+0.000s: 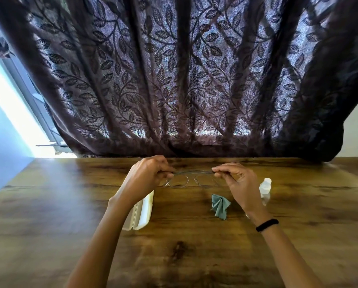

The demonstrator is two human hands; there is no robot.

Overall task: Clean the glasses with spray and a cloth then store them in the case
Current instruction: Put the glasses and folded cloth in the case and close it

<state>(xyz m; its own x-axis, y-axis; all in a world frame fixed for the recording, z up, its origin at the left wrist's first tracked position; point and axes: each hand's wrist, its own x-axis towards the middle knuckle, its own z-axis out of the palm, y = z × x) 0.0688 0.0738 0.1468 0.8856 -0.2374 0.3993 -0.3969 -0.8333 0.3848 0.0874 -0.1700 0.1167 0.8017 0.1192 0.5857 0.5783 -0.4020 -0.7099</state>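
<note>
A pair of thin-rimmed clear glasses (pixel 191 179) hangs just above the wooden table (pixel 184 256), held at both ends. My left hand (pixel 148 175) pinches the left end of the frame and my right hand (pixel 235 180) pinches the right end. A crumpled teal cloth (pixel 220 206) lies on the table below the glasses, between my arms. A small clear spray bottle (pixel 265 189) with a white cap stands just right of my right hand. A white glasses case (pixel 141 213) lies shut and partly hidden under my left forearm.
A dark leaf-patterned curtain (pixel 184 80) hangs along the far edge of the table. Bright window light enters at the left. A black band sits on my right wrist (pixel 266 224).
</note>
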